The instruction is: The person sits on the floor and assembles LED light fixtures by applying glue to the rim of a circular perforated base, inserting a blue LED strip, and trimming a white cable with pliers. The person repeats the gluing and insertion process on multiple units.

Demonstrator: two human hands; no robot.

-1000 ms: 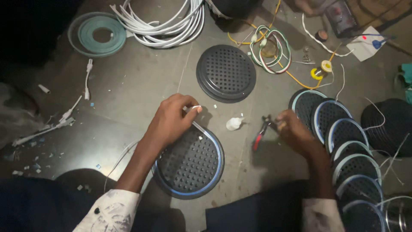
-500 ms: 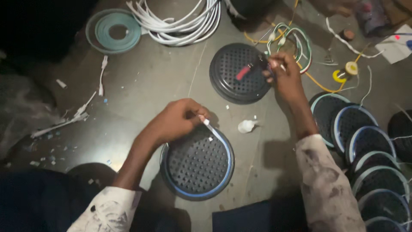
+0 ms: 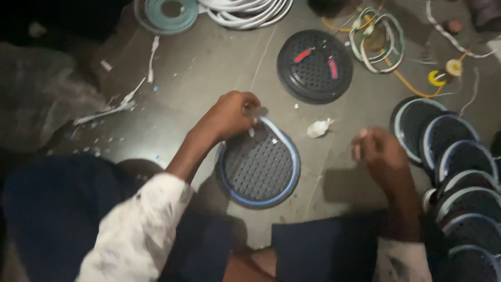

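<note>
**Grey floor, perforated discs and two hands at work**

Grey concrete floor (image 3: pixel 172 89) carries everything seen from the head camera. At the centre lies a round black perforated grille (image 3: pixel 258 167) edged with a pale blue-white strip. The left hand (image 3: pixel 229 115) sits at the grille's 12 o'clock, fingers pinched around the strip where it lifts off the rim; the hand is clenched on that strip. The right hand (image 3: pixel 381 156) hovers at the grille's 3 o'clock, apart from it, blurred, its fingers loosely curled; I cannot tell whether it holds anything.

A small crumpled white scrap (image 3: pixel 318 127) lies between the two hands, at the grille's 1 o'clock. Farther off in the same direction rests a second black perforated disc (image 3: pixel 315 70), with red-handled pliers (image 3: pixel 317 60) lying on top of it. At 3 o'clock, beyond the right hand, a row of overlapping rimmed grilles (image 3: pixel 454 156) runs down toward the lower edge of the view.

At 12 o'clock, along the top edge, a coil of white cable (image 3: pixel 250 11) lies beside a teal roll of tape (image 3: pixel 167 13). A tangle of green, white and yellow wires (image 3: pixel 381 42) lies at 2 o'clock. White offcuts (image 3: pixel 112 109) are scattered at 10 o'clock.
</note>
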